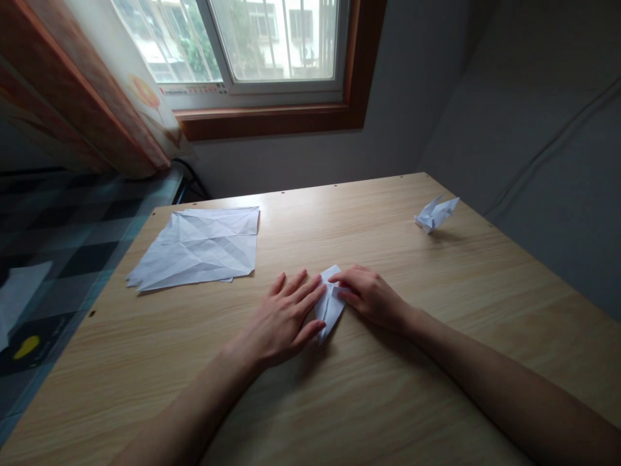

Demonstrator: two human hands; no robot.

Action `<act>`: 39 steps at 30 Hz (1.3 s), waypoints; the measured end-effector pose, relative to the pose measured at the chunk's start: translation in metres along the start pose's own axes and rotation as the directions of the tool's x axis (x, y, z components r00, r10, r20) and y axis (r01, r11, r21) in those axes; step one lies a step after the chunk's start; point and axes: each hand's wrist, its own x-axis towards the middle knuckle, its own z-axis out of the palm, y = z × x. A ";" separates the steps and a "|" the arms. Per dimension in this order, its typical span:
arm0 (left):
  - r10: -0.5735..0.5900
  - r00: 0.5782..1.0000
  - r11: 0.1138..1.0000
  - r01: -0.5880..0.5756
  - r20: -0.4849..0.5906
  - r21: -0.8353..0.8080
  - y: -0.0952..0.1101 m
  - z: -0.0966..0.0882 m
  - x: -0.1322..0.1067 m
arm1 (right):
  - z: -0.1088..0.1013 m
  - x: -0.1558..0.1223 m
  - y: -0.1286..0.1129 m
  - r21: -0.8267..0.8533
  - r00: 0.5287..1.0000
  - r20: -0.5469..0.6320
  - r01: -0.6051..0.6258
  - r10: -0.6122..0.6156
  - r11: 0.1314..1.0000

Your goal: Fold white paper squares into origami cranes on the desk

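A small folded white paper (330, 309) lies on the wooden table, narrowing to a point toward me. My left hand (290, 317) rests flat with fingers spread, its fingertips and thumb pressing the paper's left side. On the other side my right hand (371, 294) is closed, thumb and forefinger pinching a flap at the paper's right edge. Part of the paper is hidden under the left fingers.
Creased white sheets (213, 249) lie stacked at the table's back left. A folded paper crane (435, 213) stands near the back right edge. Beyond the table (301, 226) are a window (281, 39), a curtain (92, 84) and a checked cloth (77, 246).
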 end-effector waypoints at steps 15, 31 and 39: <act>0.077 0.996 0.997 -0.078 -0.042 -0.029 0.010 0.005 0.000 | -0.012 -0.003 0.010 -0.241 0.957 -0.093 -0.288 0.274 0.927; 0.122 0.992 0.990 -0.125 -0.043 -0.064 0.009 -0.001 0.001 | -0.010 -0.010 -0.003 0.093 0.976 -0.026 -0.215 0.218 0.972; 0.067 0.992 0.994 -0.076 -0.107 -0.075 0.007 0.006 0.000 | -0.008 -0.009 -0.005 0.063 0.999 0.035 -0.039 0.037 0.997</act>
